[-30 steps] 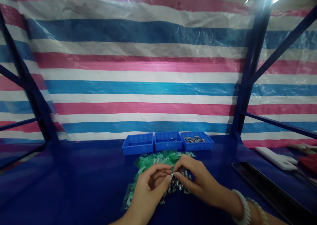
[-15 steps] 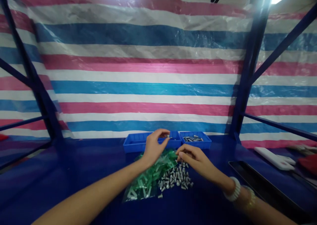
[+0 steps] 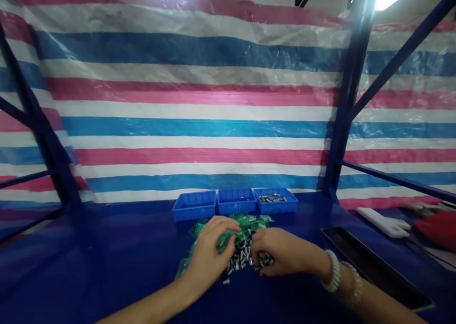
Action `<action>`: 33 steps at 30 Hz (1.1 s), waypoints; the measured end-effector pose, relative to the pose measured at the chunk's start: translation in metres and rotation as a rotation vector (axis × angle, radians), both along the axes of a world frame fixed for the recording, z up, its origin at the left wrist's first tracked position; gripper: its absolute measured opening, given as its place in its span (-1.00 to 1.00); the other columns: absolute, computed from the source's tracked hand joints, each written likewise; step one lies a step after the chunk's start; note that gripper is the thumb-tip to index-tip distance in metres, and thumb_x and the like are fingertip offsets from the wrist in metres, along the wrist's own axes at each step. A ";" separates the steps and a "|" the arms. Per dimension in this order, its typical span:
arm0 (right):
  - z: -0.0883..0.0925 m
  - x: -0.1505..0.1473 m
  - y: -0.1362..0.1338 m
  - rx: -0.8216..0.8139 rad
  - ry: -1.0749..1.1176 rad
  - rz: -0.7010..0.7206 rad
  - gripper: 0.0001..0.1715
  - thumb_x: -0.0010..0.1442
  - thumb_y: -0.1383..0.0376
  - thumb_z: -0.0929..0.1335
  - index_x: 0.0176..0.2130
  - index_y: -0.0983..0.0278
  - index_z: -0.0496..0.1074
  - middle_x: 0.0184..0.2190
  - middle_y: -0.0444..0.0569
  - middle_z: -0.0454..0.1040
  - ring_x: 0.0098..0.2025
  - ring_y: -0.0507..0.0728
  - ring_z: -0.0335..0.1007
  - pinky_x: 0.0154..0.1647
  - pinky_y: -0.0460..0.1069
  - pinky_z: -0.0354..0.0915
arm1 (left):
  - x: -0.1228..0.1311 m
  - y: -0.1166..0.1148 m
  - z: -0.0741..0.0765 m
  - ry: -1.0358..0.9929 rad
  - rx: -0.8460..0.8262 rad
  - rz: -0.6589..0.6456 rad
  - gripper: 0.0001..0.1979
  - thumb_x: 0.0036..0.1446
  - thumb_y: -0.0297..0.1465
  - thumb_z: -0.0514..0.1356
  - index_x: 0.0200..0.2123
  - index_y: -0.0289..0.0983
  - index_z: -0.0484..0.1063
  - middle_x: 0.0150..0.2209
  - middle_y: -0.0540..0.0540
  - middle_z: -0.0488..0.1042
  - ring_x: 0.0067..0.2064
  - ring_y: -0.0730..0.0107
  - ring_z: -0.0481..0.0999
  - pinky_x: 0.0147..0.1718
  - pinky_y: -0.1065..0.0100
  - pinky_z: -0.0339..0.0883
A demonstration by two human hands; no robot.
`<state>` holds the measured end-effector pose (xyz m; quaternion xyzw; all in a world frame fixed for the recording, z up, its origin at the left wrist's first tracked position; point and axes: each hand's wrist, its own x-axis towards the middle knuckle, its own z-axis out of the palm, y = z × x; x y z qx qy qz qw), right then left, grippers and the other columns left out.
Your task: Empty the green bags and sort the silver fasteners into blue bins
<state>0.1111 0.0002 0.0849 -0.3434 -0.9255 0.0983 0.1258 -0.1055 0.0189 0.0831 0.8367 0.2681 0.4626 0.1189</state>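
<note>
My left hand lies over the heap of small green plastic packets, its fingers curled on a green packet. My right hand rests at the edge of a pile of small silver metal fasteners, its fingertips among them. Part of the pile is hidden under both hands. Behind the packets stand several blue plastic trays side by side. The right tray holds dark metal pieces, the middle tray holds a few small pieces, and nothing shows in the left tray.
The work surface is a blue tabletop. A long black tray lies to the right, beyond it a white plastic piece and a red cloth. A striped tarpaulin and blue steel uprights stand behind.
My left hand has come back from above the middle tray down onto the green packets. My right hand has moved from the packets' edge onto the metal pile.
</note>
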 end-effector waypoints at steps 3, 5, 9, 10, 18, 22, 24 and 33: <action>-0.003 -0.005 -0.002 0.031 -0.009 0.004 -0.91 0.01 0.41 0.44 -0.38 0.27 0.49 -0.38 -0.12 0.45 -0.29 0.08 0.36 -0.27 -0.08 0.23 | -0.003 -0.007 -0.003 -0.045 -0.024 -0.006 -0.81 0.14 -0.56 0.08 -0.30 -0.22 0.45 -0.26 -0.08 0.53 -0.16 0.26 0.50 -0.14 0.20 0.38; -0.003 -0.007 -0.003 0.050 0.009 -0.009 -0.91 0.01 0.43 0.42 -0.39 0.27 0.48 -0.36 -0.10 0.44 -0.26 0.09 0.36 -0.24 -0.07 0.24 | -0.004 -0.009 -0.003 -0.065 -0.040 -0.010 -0.81 0.14 -0.57 0.09 -0.30 -0.21 0.45 -0.27 -0.07 0.53 -0.17 0.27 0.51 -0.15 0.22 0.38; -0.006 -0.011 -0.002 0.040 0.132 -0.022 -0.85 -0.05 0.50 0.39 -0.41 0.28 0.44 -0.33 -0.10 0.40 -0.23 0.08 0.34 -0.22 -0.08 0.26 | -0.002 -0.014 -0.004 -0.049 -0.110 -0.023 -0.80 0.11 -0.58 0.09 -0.29 -0.21 0.45 -0.29 -0.05 0.52 -0.21 0.31 0.51 -0.20 0.28 0.38; -0.008 -0.011 -0.001 0.025 0.171 -0.017 -0.83 -0.07 0.52 0.38 -0.42 0.29 0.43 -0.33 -0.10 0.39 -0.23 0.07 0.34 -0.21 -0.09 0.26 | -0.001 -0.016 -0.005 -0.033 -0.134 -0.027 -0.79 0.10 -0.59 0.09 -0.29 -0.21 0.45 -0.30 -0.04 0.52 -0.24 0.32 0.51 -0.24 0.31 0.38; -0.010 -0.012 -0.005 0.021 0.169 -0.030 -0.81 -0.10 0.49 0.40 -0.40 0.29 0.45 -0.26 -0.07 0.38 -0.18 0.11 0.31 -0.16 -0.06 0.25 | 0.000 -0.023 -0.013 0.049 -0.181 -0.069 -0.77 0.05 -0.61 0.07 -0.30 -0.24 0.45 -0.38 -0.03 0.49 -0.31 0.34 0.50 -0.31 0.36 0.32; -0.007 -0.009 -0.007 -0.050 0.146 0.009 -0.79 -0.09 0.50 0.41 -0.37 0.28 0.47 -0.24 -0.07 0.37 -0.17 0.09 0.33 -0.17 -0.07 0.26 | -0.001 -0.023 -0.011 0.022 -0.169 -0.056 -0.78 0.06 -0.60 0.07 -0.32 -0.25 0.45 -0.40 -0.03 0.48 -0.32 0.35 0.49 -0.31 0.36 0.31; -0.006 -0.009 -0.007 -0.073 0.179 0.019 -0.80 -0.07 0.52 0.39 -0.38 0.28 0.46 -0.25 -0.08 0.38 -0.17 0.08 0.34 -0.17 -0.09 0.26 | 0.000 -0.024 -0.010 0.015 -0.183 -0.048 -0.78 0.05 -0.60 0.06 -0.33 -0.25 0.45 -0.40 -0.02 0.48 -0.34 0.35 0.49 -0.33 0.36 0.31; 0.003 -0.021 -0.012 -0.033 0.482 -0.133 -0.73 -0.12 0.59 0.34 -0.39 0.29 0.42 -0.52 -0.20 0.39 -0.49 -0.02 0.31 -0.47 -0.16 0.17 | 0.007 -0.029 -0.011 -0.105 -0.551 -0.142 -0.87 -0.02 -0.53 0.22 -0.33 -0.27 0.42 -0.37 -0.05 0.51 -0.34 0.33 0.55 -0.34 0.36 0.41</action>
